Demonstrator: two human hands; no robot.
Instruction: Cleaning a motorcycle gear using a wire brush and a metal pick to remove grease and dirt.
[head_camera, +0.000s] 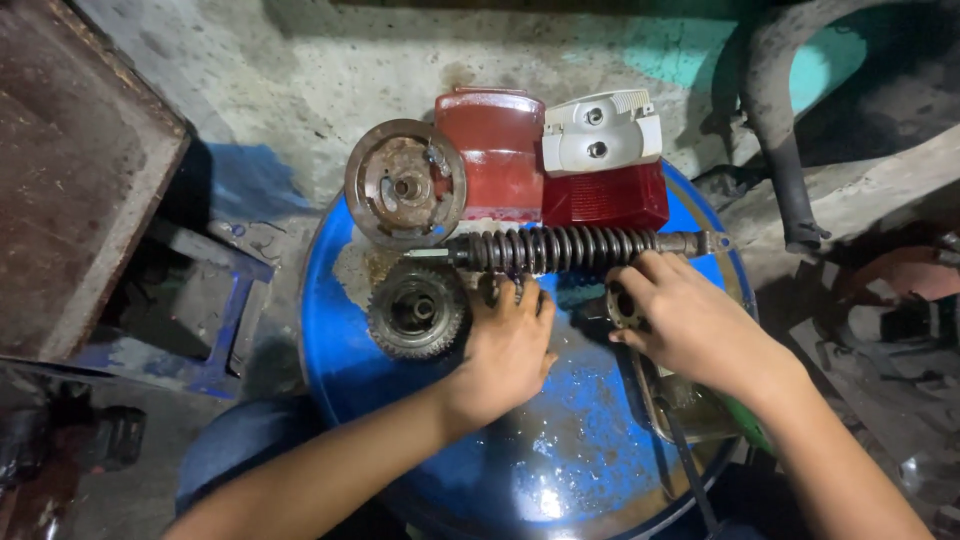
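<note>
Centre of frame: blue drum (420, 400) top used as a bench, parts spread on it. Spring shock (570, 248) lies flat across the upper middle, coil dark, eye end pointing right. Left hand (508, 345) sits palm down just below the coil, fingertips (505, 292) touching its underside near the left end; fingers spread, not wrapped round anything, so pressing rather than gripping. Right hand (685, 320) is at centre right, fingers curled on a small metal ring (624, 305) held just under the shock's right end; thumb on the near side, grip looks light.

Around them: toothed hub (417, 312) at left of centre, just beside the left hand, close to the shock's left tip. Rusty disc (405, 183) above it. Red cover (495, 150) and white-and-red tail lamp (603, 158) sit along the upper rim, touching the shock's far side or nearly so, cannot tell. A green-handled tool (752, 428) lies under the right forearm at lower right.

Risks, my read: drum top looks wet and oily, so the shock could roll or slide under the flat left palm. The ring is small and loosely pinched; a slip would drop it off the drum edge at right. The forearm could knock the tool off. 2 lamp parts sit close to the rim and could be shoved over.
</note>
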